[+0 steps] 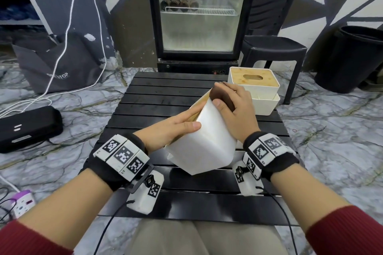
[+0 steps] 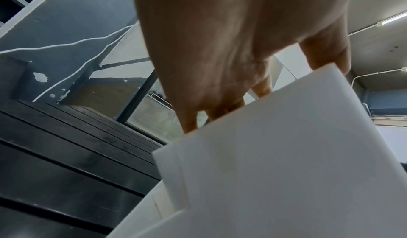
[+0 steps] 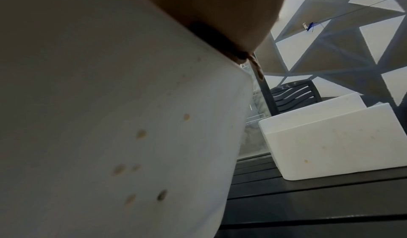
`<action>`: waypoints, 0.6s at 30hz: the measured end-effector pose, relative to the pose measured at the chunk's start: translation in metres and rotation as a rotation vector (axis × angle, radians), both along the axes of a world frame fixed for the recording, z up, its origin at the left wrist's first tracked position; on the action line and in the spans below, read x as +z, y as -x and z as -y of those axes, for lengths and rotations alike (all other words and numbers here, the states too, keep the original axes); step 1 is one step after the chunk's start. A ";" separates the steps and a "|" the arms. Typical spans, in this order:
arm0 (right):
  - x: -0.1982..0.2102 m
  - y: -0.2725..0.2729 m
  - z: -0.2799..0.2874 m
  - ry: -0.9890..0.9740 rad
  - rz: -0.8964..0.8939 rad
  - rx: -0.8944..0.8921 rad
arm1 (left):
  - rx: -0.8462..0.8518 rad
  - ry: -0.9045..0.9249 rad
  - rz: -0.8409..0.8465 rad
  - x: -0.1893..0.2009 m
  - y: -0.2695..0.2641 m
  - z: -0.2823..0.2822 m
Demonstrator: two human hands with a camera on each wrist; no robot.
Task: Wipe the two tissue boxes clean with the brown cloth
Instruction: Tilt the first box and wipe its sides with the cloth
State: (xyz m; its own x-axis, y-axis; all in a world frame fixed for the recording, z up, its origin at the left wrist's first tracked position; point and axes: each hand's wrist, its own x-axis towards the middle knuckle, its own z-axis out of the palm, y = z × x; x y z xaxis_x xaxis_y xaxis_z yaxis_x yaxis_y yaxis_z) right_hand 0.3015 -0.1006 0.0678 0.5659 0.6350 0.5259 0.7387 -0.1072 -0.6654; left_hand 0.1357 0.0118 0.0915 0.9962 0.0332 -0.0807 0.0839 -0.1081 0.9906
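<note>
A white tissue box (image 1: 207,143) with a wooden lid is held tilted over the black slatted table (image 1: 165,93). My left hand (image 1: 186,120) grips its left edge, thumb on the white face and fingers along the lid side. My right hand (image 1: 230,97) holds the brown cloth (image 1: 217,93) against the box's upper right side. The right wrist view shows yellowish spots on the held box (image 3: 110,119) and the brown cloth (image 3: 211,38) at its top edge. In the left wrist view my left hand (image 2: 209,41) reaches behind the box (image 2: 286,154). A second tissue box (image 1: 253,82) stands at the table's back right.
The second box sits in a white tray (image 1: 267,105). Behind the table are a glass-door fridge (image 1: 199,16) and a black stool (image 1: 273,47), with a black bin (image 1: 356,58) further right. A black case (image 1: 29,126), white cables and a power strip (image 1: 21,203) lie on the floor left.
</note>
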 end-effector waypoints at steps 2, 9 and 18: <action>0.001 -0.005 -0.002 0.024 -0.009 -0.012 | 0.003 -0.006 -0.006 -0.001 -0.001 -0.002; 0.000 -0.019 -0.006 0.098 -0.039 -0.004 | -0.050 0.007 0.003 -0.005 -0.001 -0.006; -0.013 -0.030 0.004 0.110 -0.073 0.017 | -0.018 0.038 0.020 -0.006 0.000 -0.005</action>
State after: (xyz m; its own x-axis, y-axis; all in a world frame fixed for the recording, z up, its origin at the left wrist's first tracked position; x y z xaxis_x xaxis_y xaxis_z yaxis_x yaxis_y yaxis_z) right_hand 0.3319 -0.1045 0.0548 0.5893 0.6961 0.4101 0.6907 -0.1707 -0.7027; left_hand 0.1352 0.0166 0.0851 0.9980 0.0126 -0.0618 0.0625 -0.0716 0.9955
